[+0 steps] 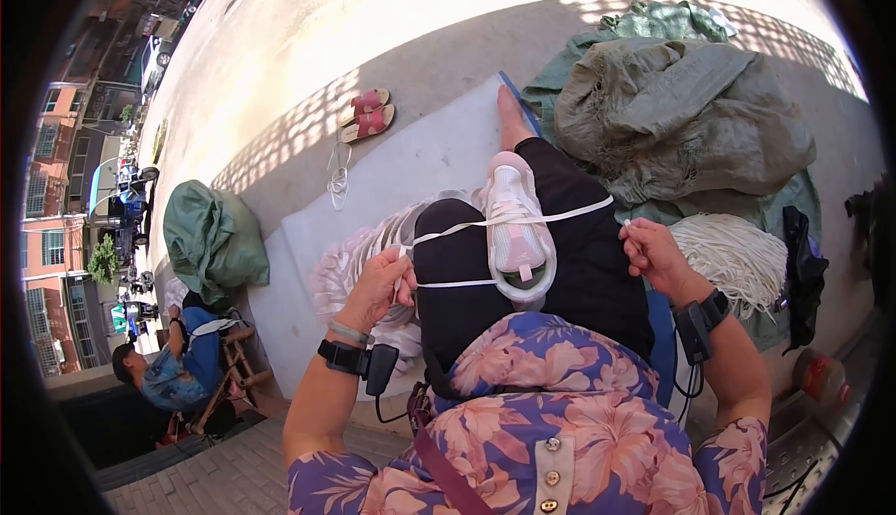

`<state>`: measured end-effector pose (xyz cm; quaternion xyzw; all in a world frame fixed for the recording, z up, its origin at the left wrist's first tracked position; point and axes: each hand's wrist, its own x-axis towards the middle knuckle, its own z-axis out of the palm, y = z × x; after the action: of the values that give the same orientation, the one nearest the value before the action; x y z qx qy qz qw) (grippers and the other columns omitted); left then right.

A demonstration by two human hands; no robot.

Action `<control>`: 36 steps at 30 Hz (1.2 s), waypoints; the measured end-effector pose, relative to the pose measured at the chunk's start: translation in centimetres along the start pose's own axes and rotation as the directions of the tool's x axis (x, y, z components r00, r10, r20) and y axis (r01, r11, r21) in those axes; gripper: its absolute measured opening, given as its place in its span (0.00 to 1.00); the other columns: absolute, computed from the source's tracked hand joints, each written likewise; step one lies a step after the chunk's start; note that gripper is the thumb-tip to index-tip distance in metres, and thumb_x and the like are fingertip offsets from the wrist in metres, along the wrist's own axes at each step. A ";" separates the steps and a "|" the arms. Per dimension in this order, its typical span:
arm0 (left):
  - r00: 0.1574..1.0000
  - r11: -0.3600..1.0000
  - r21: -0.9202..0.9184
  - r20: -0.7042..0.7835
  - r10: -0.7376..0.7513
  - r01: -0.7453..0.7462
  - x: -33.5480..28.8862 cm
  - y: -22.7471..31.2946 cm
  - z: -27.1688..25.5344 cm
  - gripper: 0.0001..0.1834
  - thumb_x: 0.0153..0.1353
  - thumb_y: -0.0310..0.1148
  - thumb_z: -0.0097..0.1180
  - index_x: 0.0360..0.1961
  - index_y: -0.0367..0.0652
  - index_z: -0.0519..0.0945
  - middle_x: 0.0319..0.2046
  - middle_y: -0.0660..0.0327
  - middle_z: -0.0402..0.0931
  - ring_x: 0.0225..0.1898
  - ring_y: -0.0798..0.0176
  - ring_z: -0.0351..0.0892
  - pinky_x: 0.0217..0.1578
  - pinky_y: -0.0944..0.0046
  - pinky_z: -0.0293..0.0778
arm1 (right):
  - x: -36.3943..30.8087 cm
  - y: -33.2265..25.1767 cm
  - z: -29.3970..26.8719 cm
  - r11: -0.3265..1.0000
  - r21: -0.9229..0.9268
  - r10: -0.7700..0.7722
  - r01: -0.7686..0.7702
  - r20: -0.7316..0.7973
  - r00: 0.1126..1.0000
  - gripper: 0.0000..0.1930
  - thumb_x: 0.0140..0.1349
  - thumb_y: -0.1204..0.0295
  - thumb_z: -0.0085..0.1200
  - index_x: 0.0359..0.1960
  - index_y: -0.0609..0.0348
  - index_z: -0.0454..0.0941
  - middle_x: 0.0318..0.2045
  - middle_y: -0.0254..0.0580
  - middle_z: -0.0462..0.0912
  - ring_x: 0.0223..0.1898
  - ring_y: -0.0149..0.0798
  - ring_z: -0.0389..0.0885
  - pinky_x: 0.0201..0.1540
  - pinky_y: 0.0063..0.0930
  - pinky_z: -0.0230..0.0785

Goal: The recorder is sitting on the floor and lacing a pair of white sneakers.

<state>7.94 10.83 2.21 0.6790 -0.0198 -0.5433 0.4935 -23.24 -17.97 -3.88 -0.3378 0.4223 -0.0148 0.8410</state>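
A white and pink sneaker (517, 226) rests on my lap between my thighs, its heel toward me. A white shoelace (457, 229) runs through its upper eyelets and stretches out to both sides. My left hand (381, 284) is closed in a pinch on the lace at the left of the shoe; a second strand runs from this hand to the shoe's collar. Out to the right, my right hand (651, 252) pinches the other end of the lace, with a short white tip showing at the fingers.
White and pink shoes (345, 268) lie in a row left of my legs on a pale sheet (299, 235). A bundle of white laces (733, 258) lies at the right. Woven sacks (686, 114) and a green sack (215, 240) stand around. Red sandals (368, 116) lie ahead; another person (173, 375) sits at left.
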 end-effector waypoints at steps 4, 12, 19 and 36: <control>0.968 0.991 -0.003 0.214 -0.128 0.132 2.8 0.7 6.3 0.08 0.63 0.32 0.45 0.30 0.38 0.70 0.17 0.58 0.74 0.10 0.71 0.69 0.10 0.72 0.70 | 1.7 1.0 6.5 0.999 0.043 0.012 -0.020 0.175 0.985 0.05 0.61 0.73 0.45 0.36 0.58 0.73 0.26 0.36 0.78 0.24 0.26 0.77 0.28 0.24 0.73; 0.987 0.949 0.293 0.074 -0.144 0.117 6.7 0.9 9.6 0.10 0.61 0.33 0.44 0.25 0.40 0.71 0.15 0.60 0.72 0.09 0.72 0.69 0.06 0.77 0.61 | 4.1 1.6 10.0 0.980 -0.111 -0.171 0.167 -0.022 0.985 0.06 0.58 0.71 0.53 0.32 0.61 0.78 0.24 0.30 0.78 0.24 0.21 0.72 0.26 0.16 0.65; 0.988 0.942 0.322 -0.085 0.131 -0.097 7.3 0.5 11.0 0.10 0.60 0.33 0.46 0.24 0.42 0.73 0.15 0.66 0.69 0.13 0.74 0.67 0.14 0.75 0.63 | 7.0 2.3 10.0 0.925 -0.103 -0.376 0.365 -0.121 0.919 0.06 0.57 0.72 0.55 0.30 0.63 0.79 0.20 0.26 0.74 0.20 0.19 0.67 0.21 0.15 0.57; 0.806 0.710 0.575 -0.141 0.575 -0.406 7.7 -3.1 9.3 0.10 0.59 0.31 0.49 0.24 0.37 0.69 0.14 0.59 0.67 0.15 0.65 0.66 0.18 0.64 0.63 | 7.6 3.8 10.4 0.884 0.004 -0.459 0.467 -0.174 0.871 0.01 0.57 0.77 0.54 0.30 0.60 0.75 0.21 0.27 0.75 0.20 0.19 0.69 0.21 0.12 0.60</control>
<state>2.43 2.08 -4.76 0.8315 -0.2697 -0.2503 0.4161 -11.87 -11.62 -7.05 -0.4071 0.3980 -0.2540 0.7819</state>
